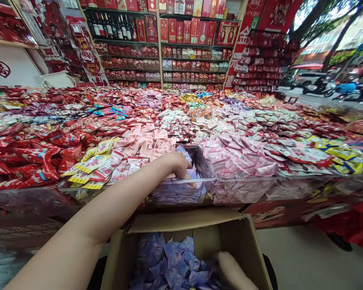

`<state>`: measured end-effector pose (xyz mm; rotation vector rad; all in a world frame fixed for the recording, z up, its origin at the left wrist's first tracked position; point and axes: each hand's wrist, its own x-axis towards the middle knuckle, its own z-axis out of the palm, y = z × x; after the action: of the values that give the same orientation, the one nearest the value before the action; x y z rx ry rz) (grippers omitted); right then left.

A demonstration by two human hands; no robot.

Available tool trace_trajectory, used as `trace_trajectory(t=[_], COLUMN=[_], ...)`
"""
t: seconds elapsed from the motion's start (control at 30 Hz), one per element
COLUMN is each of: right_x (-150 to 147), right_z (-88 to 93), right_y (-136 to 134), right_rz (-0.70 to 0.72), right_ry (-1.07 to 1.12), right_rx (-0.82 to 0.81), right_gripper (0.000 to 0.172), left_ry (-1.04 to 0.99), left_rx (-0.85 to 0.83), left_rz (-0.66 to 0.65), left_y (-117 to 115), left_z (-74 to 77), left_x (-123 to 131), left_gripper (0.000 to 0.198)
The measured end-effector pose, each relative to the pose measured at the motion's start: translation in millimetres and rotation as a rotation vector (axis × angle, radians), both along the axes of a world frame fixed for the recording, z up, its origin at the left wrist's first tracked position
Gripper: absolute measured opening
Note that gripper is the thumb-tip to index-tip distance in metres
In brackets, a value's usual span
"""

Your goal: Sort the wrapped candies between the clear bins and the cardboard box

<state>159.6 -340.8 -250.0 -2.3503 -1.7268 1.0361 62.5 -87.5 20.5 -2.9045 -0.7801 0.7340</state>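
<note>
My left hand [178, 165] reaches forward into a clear plastic bin [181, 189] on the display counter, its fingers curled round a bunch of purple candy packets [186, 155]. Below me stands an open cardboard box [199, 237] filled with more purple candy packets [172, 262]. My right hand [232, 272] is down inside the box among them; its fingers are buried, so its grip does not show.
A wide counter [181, 121] is heaped with red, pink, yellow and blue wrapped sweets in clear bins. Shelves [160, 44] of red boxes and bottles line the back wall. At right the shop opens to a street with parked vehicles [329, 84].
</note>
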Motion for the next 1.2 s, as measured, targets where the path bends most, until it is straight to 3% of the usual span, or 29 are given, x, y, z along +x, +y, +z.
trace_trajectory(t=[0.07,0.13,0.3,0.43,0.53,0.67,0.77,0.9,1.0,1.1,1.2], right_x=[9.0,16.4,20.5,16.1,13.8,11.3,7.1,-3.2,-8.7,-2.3,18.0], right_z=[28.2,61.2,129.5,153.4,162.2,171.8,173.2,165.4,164.4,179.5,213.9], right_y=[-4.7,-10.0,-11.7,-3.4,3.0,5.4,0.0,-11.0,-16.6,-16.6,-4.2], right_rz=[-0.067,-0.163,-0.61,-0.831,-0.903,-0.862,-0.749,-0.372,-0.128,-0.047,-0.037], right_ry=[0.116,0.384,0.867,1.014,1.052,1.137,1.234,1.127,0.951,0.849,0.732], right_rx=[0.134,0.321,0.486,0.595,0.66,0.635,0.485,0.258,0.223,0.256,0.406], right_gripper=[0.008,0.017,0.026,0.03,0.038,0.05,0.047,0.014,0.012,0.015,0.012], left_ry=[0.02,0.043,0.038,0.005,0.014,0.021,0.024,0.025,0.004,-0.011,-0.01], left_rx=[0.005,0.018,0.008,-0.019,-0.014,-0.001,0.013,0.028,0.009,-0.006,-0.017], left_rz=[0.003,0.014,0.05,0.05,0.049,0.043,0.022,-0.013,0.009,0.037,0.049], left_y=[-2.6,-5.9,-4.0,1.4,3.3,3.7,3.2,3.3,3.3,1.4,-1.1], left_z=[0.9,2.6,0.9,-3.6,-5.0,-5.0,-4.6,-5.1,-5.5,-4.4,-2.4], left_x=[1.0,2.6,6.9,6.9,6.1,6.1,6.1,5.4,4.8,4.5,4.1], left_gripper=[0.059,0.064,0.072,0.073,0.073,0.071,0.069,0.065,0.064,0.068,0.071])
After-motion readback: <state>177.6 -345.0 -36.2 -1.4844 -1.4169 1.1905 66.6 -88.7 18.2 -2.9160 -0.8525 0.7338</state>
